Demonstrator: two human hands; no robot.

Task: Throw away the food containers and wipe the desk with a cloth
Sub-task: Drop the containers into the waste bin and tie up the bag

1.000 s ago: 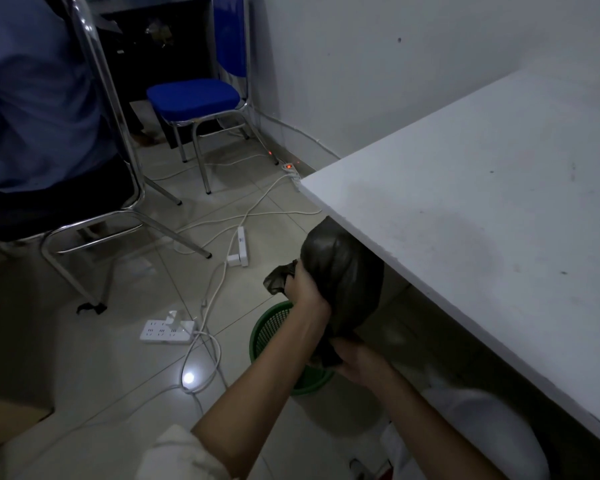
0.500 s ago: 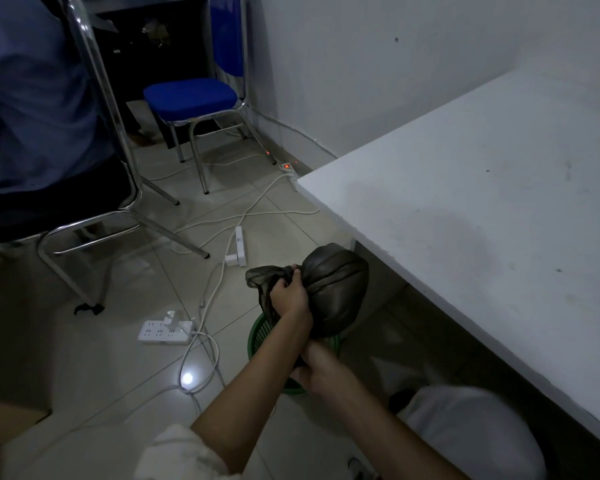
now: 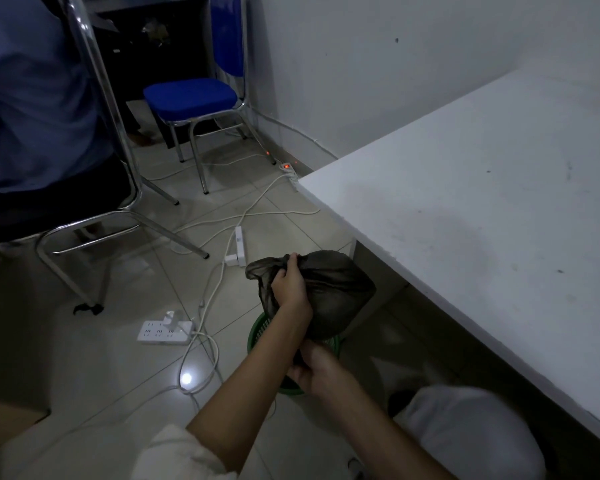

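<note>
Well, at far L a person in a blue shirt (image 3: 32, 98) is seated on a chrome-framed chair (image 3: 99, 84), w/ a blue padded chair (image 3: 191, 97) set behind it by the wall. Next, a white multi-socket power strip (image 3: 165, 331) and white cables (image 3: 210, 289) are spread over the tiled floor. At centre, a dark crumpled plastic bag (image 3: 336, 292) is held just above a green mesh waste bin (image 3: 256, 336), beside the desk corner. Its twisted neck is grasped by the left hand (image 3: 289, 287), fingers curled round it; its lower end is gripped from beneath by the right hand (image 3: 314, 370). The food containers can't be seen and are judged to be inside the bag. To the R, a white flat-topped desk (image 3: 482, 202) is seen w/ faint smudges and dark specks. The throw-away part is judged nearly done but not finished, as the bag is not yet dropped in. Wiping is judged not started: no cloth is in view.
</note>
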